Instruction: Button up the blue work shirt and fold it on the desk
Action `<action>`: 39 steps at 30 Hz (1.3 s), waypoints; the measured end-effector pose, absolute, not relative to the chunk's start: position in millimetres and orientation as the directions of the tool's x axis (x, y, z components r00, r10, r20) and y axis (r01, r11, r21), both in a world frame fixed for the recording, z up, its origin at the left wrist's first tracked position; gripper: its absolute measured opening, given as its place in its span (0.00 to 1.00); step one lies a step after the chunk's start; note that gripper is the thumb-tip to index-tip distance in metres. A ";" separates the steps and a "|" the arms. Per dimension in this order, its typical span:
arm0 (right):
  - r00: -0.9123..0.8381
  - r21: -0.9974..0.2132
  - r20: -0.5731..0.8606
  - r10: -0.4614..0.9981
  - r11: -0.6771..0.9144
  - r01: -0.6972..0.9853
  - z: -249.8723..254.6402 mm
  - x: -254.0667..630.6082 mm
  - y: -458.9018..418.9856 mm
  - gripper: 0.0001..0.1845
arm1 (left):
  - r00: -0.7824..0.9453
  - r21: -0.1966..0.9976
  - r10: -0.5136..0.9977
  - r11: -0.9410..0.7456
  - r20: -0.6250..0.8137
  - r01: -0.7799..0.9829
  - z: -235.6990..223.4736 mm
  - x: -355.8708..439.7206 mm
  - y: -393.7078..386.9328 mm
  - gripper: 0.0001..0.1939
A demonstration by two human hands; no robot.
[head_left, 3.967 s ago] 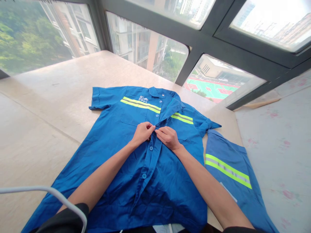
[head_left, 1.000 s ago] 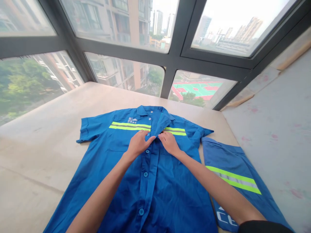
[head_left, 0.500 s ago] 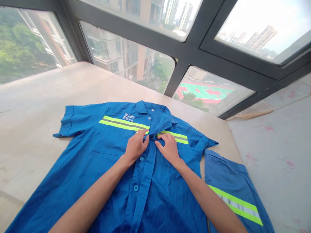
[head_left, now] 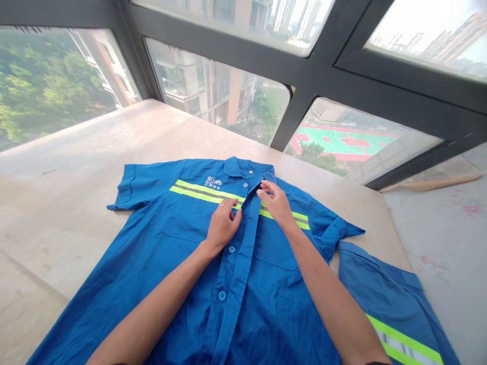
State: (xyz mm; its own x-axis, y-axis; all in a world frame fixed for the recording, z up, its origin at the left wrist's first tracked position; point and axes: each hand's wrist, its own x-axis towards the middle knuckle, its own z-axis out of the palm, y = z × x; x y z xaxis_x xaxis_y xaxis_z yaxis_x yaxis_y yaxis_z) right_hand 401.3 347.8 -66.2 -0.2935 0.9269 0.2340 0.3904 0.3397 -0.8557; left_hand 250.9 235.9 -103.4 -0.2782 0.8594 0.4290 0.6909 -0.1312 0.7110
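Note:
A blue short-sleeved work shirt (head_left: 182,263) lies front up, with yellow-green and grey reflective bands across its chest and white lettering by the collar. My left hand (head_left: 224,223), a ring on one finger, is at the front edge by the chest band, its thumb and fingers curled in a pinch on the cloth. Higher up, my right hand (head_left: 276,203) has its thumb and fingertips together at the collar edge on the other side. A top button (head_left: 245,185) shows between them and the collar. Two lower buttons (head_left: 232,249) show on the placket, which lies partly open.
Folded blue trousers or similar garment (head_left: 380,279) with a reflective band lie to the right of the shirt. Beneath is a pale stone-like ledge (head_left: 68,203). Grey window frames (head_left: 304,96) rise behind it, and a flowered pale surface (head_left: 449,243) borders the right.
My right hand has moved up from the chest band to the collar edge. My left hand stays at the band. The view has shifted, so the shirt sits farther right.

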 end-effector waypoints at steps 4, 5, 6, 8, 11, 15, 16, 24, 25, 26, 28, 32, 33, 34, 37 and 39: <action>-0.481 -0.561 0.360 0.800 0.597 0.573 -62.0 389.4 342.3 0.21 | -0.342 0.698 0.851 -0.038 0.397 0.715 -101.5 250.7 234.9 0.18; -0.529 -0.472 0.379 0.759 0.650 0.595 -62.2 387.7 339.0 0.21 | -0.328 0.684 0.865 -0.024 0.379 0.729 -101.2 251.1 234.8 0.19; -0.587 -0.391 0.382 0.714 0.701 0.597 -63.1 386.5 335.2 0.21 | -0.313 0.673 0.879 -0.014 0.361 0.739 -101.0 251.5 234.9 0.19; -0.710 -0.282 0.349 0.611 0.791 0.543 -67.5 384.8 327.6 0.19 | -0.304 0.667 0.894 0.008 0.330 0.745 -101.2 252.3 235.7 0.18; -0.818 -0.267 0.303 0.488 0.868 0.419 -78.2 383.8 320.3 0.19 | -0.348 0.700 0.891 0.049 0.291 0.713 -101.3 252.5 237.4 0.19; -0.851 -0.271 0.290 0.437 0.891 0.365 -88.7 387.5 320.4 0.25 | -0.311 0.732 0.921 0.043 0.234 0.680 -99.1 247.5 239.4 0.27; -0.857 -0.260 0.282 0.431 0.894 0.365 -89.3 389.4 321.4 0.26 | -0.270 0.733 0.938 0.025 0.218 0.680 -98.1 244.6 239.9 0.28; -0.871 -0.329 0.269 0.411 0.889 0.318 -74.6 400.9 328.3 0.07 | 0.064 0.794 0.998 -0.036 -0.004 0.607 -82.1 216.2 244.5 0.15; -0.872 -0.337 0.276 0.403 0.891 0.305 -72.7 401.6 329.0 0.07 | 0.059 0.763 0.998 -0.023 -0.020 0.645 -79.9 217.1 244.3 0.10; -0.873 -0.343 0.288 0.393 0.894 0.289 -71.4 402.2 329.7 0.07 | 0.041 0.721 0.999 -0.012 -0.023 0.693 -78.0 219.4 243.8 0.06; -0.872 -0.349 0.318 0.373 0.901 0.258 -70.3 402.8 331.1 0.07 | -0.005 0.613 1.000 0.001 0.004 0.790 -75.2 226.5 241.6 0.05; -0.857 -0.334 0.382 0.344 0.917 0.219 -72.6 402.0 332.8 0.08 | -0.049 0.421 0.999 0.036 0.020 0.906 -73.3 239.9 236.0 0.09; -0.853 -0.329 0.399 0.337 0.921 0.210 -73.5 401.5 332.8 0.08 | -0.058 0.400 0.998 0.050 0.007 0.915 -73.5 241.5 235.1 0.09; -0.848 -0.324 0.414 0.330 0.924 0.201 -74.5 401.1 332.8 0.08 | -0.067 0.394 0.998 0.063 -0.005 0.917 -73.8 242.4 234.7 0.09; -0.841 -0.316 0.443 0.309 0.932 0.176 -77.3 400.0 332.5 0.08 | -0.094 0.457 0.995 0.090 -0.013 0.885 -75.4 241.7 235.5 0.06; -0.841 -0.313 0.447 0.305 0.934 0.173 -78.7 399.7 332.3 0.08 | -0.110 0.529 0.994 0.097 -0.007 0.843 -76.2 239.9 237.4 0.05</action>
